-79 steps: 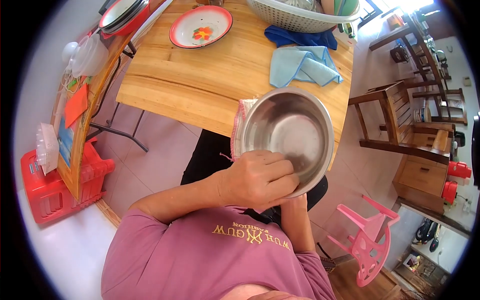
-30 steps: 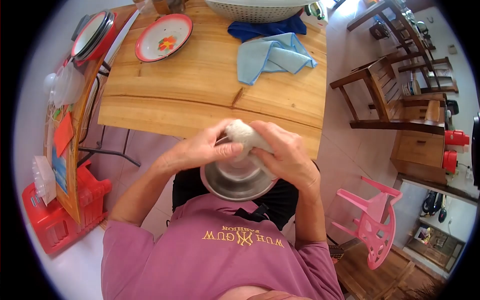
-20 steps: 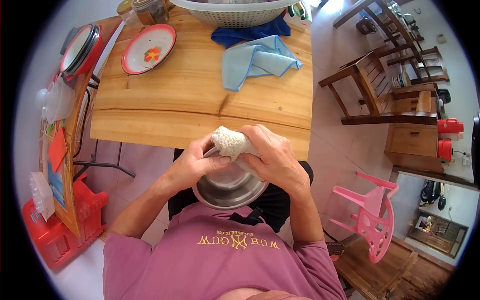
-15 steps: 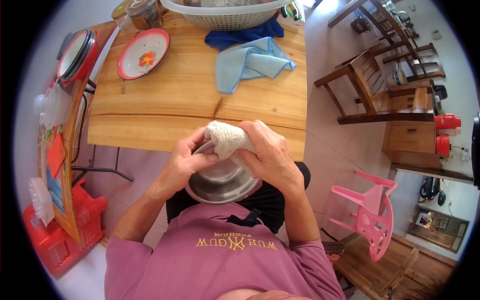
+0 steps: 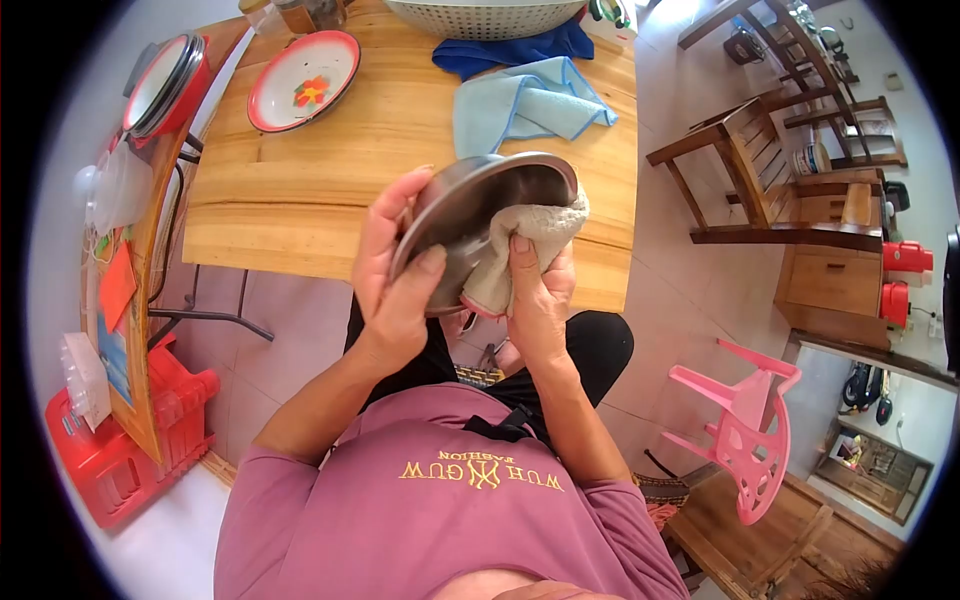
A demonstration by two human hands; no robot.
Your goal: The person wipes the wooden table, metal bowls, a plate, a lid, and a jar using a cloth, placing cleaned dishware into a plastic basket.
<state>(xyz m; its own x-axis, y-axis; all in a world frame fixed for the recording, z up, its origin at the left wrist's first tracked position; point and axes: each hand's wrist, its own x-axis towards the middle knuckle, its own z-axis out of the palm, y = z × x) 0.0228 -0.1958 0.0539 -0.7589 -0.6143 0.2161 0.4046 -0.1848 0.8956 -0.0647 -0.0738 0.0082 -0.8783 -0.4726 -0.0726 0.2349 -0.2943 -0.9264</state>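
Note:
A shiny metal bowl is held up tilted over the front edge of the table, its hollow side facing me. My left hand grips its left rim, thumb inside and fingers round the outside. My right hand is closed on an off-white cloth, which is folded over the bowl's right rim and lies against the inside. The right thumb presses on the cloth; the fingers behind are partly hidden.
On the wooden table are a red-rimmed enamel plate, a light blue cloth, a dark blue cloth and a perforated basket. A pink plastic chair stands to the right, a red crate at lower left.
The bowl has risen from near my lap and turned its hollow side toward me. Both hands moved with it; the cloth has shifted to the right rim, and the left thumb is inside.

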